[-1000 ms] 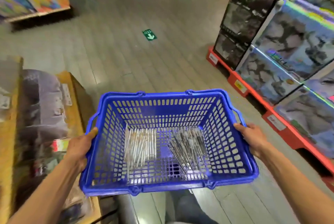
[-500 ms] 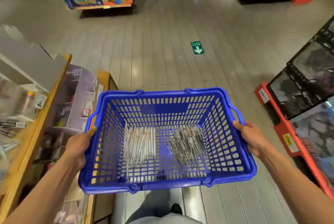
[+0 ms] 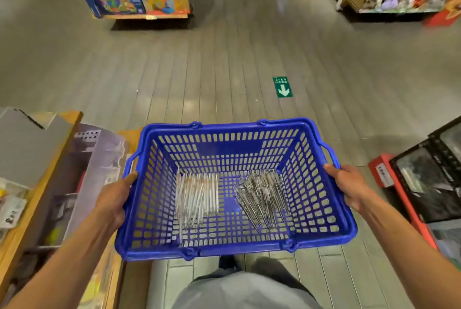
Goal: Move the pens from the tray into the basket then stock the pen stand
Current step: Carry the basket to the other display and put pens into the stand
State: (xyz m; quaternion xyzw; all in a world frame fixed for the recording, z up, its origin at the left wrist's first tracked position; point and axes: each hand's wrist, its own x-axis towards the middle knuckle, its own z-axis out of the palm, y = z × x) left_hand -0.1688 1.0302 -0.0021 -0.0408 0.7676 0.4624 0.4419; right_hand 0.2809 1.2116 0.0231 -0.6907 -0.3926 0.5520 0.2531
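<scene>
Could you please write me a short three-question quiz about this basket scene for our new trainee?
1. True or false: both hands grip the blue basket.
2. How many separate pen bundles lie in it?
3. Which bundle is darker: A, nearer the left hand, or B, nearer the right hand?

Key:
1. True, one at each side rim.
2. Two: the pale bundle and the dark bundle.
3. B.

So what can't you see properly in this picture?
Head view only:
- Pens in the basket: too small and blurred to count.
- Fingers of the left hand and right hand: hidden behind the basket's sides.
- Green floor sign: words too small.
- Pen stand: not in view.
</scene>
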